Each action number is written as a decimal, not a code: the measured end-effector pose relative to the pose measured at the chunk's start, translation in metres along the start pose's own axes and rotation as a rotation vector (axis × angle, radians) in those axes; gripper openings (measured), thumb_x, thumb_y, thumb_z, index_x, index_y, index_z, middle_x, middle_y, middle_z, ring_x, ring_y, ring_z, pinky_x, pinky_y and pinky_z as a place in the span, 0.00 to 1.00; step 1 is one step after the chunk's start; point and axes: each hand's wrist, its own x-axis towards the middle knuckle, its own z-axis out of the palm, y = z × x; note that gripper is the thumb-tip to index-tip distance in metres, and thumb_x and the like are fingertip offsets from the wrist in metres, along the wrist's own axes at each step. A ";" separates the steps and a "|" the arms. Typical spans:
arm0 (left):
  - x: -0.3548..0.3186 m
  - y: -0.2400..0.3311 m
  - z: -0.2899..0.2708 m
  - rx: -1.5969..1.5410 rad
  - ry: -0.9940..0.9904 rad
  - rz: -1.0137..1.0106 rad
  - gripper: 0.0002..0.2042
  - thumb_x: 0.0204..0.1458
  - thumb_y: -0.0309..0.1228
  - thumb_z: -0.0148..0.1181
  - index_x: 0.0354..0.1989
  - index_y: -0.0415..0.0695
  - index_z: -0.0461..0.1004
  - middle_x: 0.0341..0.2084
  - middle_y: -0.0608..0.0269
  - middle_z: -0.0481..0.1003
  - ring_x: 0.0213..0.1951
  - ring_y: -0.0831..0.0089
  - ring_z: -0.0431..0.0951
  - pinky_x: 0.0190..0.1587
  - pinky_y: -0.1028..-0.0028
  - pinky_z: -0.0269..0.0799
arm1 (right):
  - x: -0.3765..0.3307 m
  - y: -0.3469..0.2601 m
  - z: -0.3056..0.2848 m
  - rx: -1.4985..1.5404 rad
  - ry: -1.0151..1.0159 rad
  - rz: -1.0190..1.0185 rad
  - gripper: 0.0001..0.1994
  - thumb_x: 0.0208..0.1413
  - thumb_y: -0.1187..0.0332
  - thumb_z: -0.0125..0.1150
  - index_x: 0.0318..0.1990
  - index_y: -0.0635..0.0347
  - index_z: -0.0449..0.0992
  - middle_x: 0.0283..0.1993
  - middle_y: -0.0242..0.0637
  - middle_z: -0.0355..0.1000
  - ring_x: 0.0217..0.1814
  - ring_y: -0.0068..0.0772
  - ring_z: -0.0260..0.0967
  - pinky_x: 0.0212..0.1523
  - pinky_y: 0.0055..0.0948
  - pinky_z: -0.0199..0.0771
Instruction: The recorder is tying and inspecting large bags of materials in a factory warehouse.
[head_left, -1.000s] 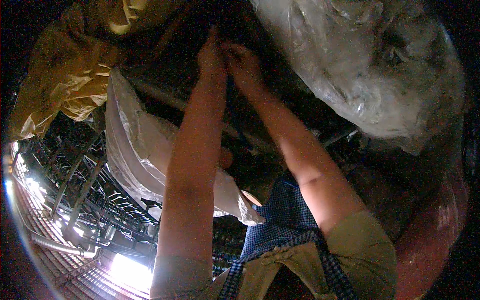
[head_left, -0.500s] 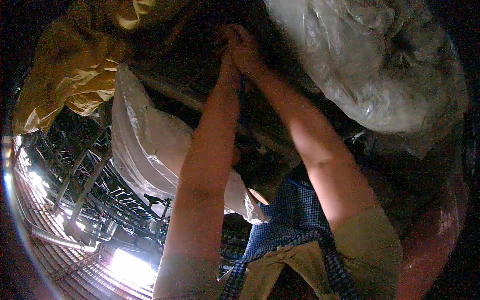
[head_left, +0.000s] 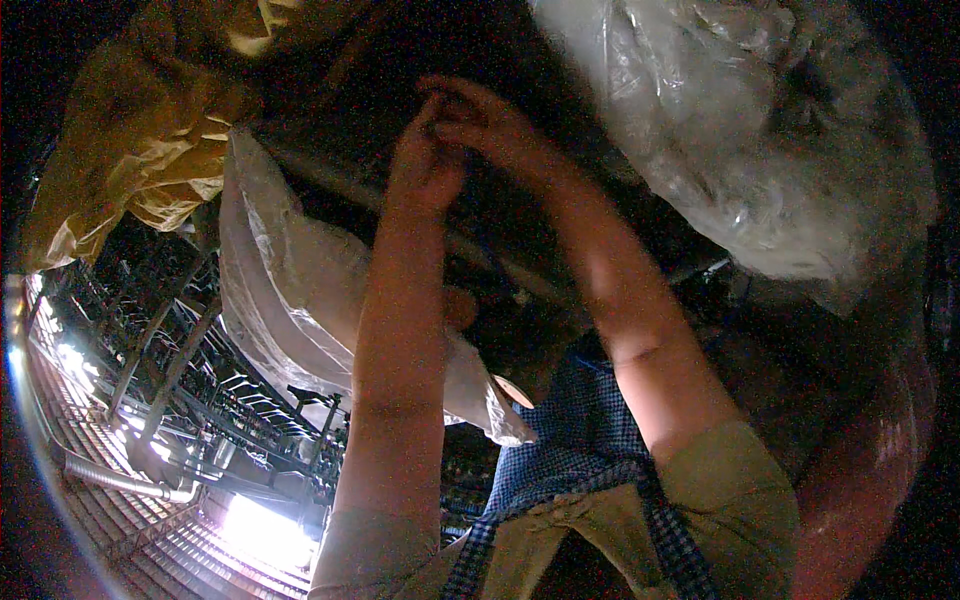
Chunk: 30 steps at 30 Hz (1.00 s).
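Both of my hands are raised close together in deep shadow at the upper middle. My left hand [head_left: 428, 168] has its fingers bent and drawn together near the right hand's fingertips. Reaching across from the right, my right hand [head_left: 498, 128] curls its fingers and thumb toward the left one, and they appear to touch. Anything pinched between them is too dark and small to make out. Beneath the left forearm lies a white plastic bag [head_left: 310, 245], partly covered by that arm. A dark rail or edge [head_left: 510, 270] runs slantwise behind my forearms.
A large clear plastic bag [head_left: 730, 150] bulges at the upper right. Yellow-brown crumpled sheeting [head_left: 150, 130] hangs at the upper left. Dark metal racks [head_left: 180, 340] and a silver duct [head_left: 125, 483] stand at the lower left. My blue checked apron [head_left: 570, 430] shows below.
Both hands have come down and nearer to me. The left has shifted left, and the hands, overlapped before, now show apart at the wrists with fingers meeting.
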 end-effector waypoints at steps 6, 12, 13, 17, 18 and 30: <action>-0.009 -0.004 0.012 0.033 0.026 0.020 0.13 0.64 0.35 0.51 0.52 0.44 0.72 0.44 0.63 0.74 0.47 0.71 0.73 0.53 0.70 0.72 | -0.008 0.010 -0.001 0.001 0.025 -0.080 0.33 0.59 0.65 0.63 0.70 0.55 0.57 0.68 0.36 0.61 0.69 0.33 0.58 0.68 0.34 0.61; -0.005 -0.011 0.013 0.145 0.084 0.054 0.14 0.65 0.36 0.49 0.53 0.43 0.71 0.47 0.61 0.73 0.50 0.68 0.72 0.58 0.66 0.68 | -0.008 0.013 -0.001 -0.069 0.095 -0.026 0.28 0.63 0.61 0.59 0.67 0.57 0.61 0.63 0.36 0.67 0.65 0.32 0.63 0.66 0.32 0.62; -0.003 -0.013 0.012 0.180 0.104 0.057 0.14 0.65 0.36 0.49 0.53 0.43 0.71 0.48 0.61 0.73 0.51 0.67 0.72 0.58 0.66 0.67 | -0.008 0.014 0.001 -0.050 0.113 -0.021 0.26 0.63 0.60 0.58 0.66 0.57 0.63 0.61 0.36 0.69 0.64 0.32 0.64 0.65 0.32 0.63; 0.002 -0.014 0.009 0.293 0.143 0.041 0.16 0.64 0.37 0.50 0.55 0.42 0.71 0.52 0.59 0.72 0.54 0.64 0.70 0.61 0.64 0.64 | -0.003 0.024 0.017 -0.283 0.407 0.043 0.22 0.64 0.56 0.55 0.59 0.60 0.71 0.55 0.40 0.74 0.57 0.35 0.70 0.60 0.33 0.67; 0.002 -0.013 0.009 0.303 0.156 0.034 0.17 0.64 0.38 0.50 0.56 0.42 0.70 0.53 0.58 0.72 0.55 0.64 0.70 0.62 0.64 0.63 | 0.000 0.026 0.020 -0.285 0.461 0.041 0.21 0.65 0.55 0.54 0.57 0.60 0.73 0.54 0.41 0.75 0.56 0.35 0.71 0.59 0.33 0.68; -0.013 -0.017 0.035 0.360 0.008 0.243 0.17 0.63 0.36 0.52 0.57 0.42 0.71 0.53 0.61 0.73 0.56 0.67 0.70 0.61 0.67 0.62 | 0.016 0.032 0.010 -0.295 0.628 -0.111 0.17 0.66 0.57 0.52 0.43 0.62 0.80 0.40 0.39 0.79 0.41 0.34 0.74 0.45 0.35 0.73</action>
